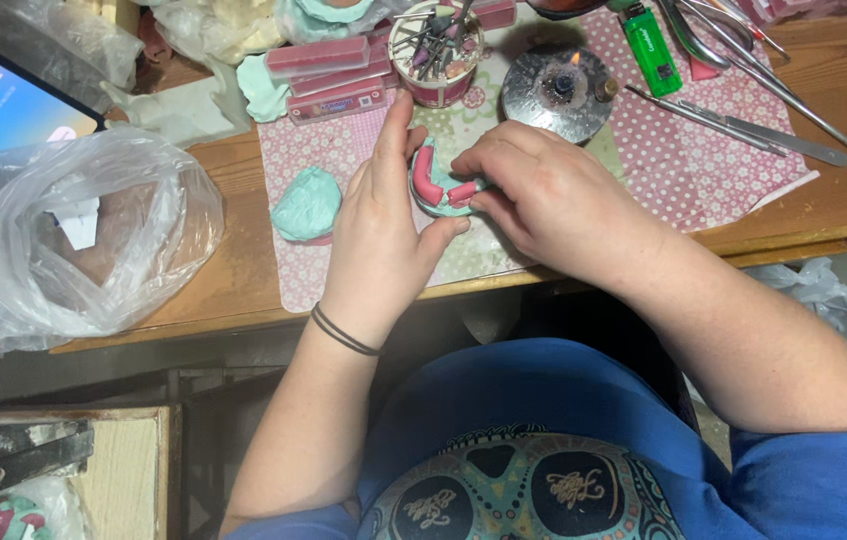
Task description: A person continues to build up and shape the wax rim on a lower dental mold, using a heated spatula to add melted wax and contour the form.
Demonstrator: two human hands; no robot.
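Over the dotted mat (pixel 664 170), left hand (pixel 379 235) and right hand (pixel 544 195), fingers of both grasping a mint dental cast (pixel 441 190) (pink wax rim), lit burner (pixel 559 92) behind.

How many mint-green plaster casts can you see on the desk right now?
2: one cast with a pink wax rim held between left hand and right hand; another cast left of them. More may be hidden behind.

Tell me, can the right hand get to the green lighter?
Probably yes. The right hand is busy pinching the pink-and-mint mould with the left hand. The lighter lies further up the mat, and only the lit burner sits near that path, so reach around the flame.
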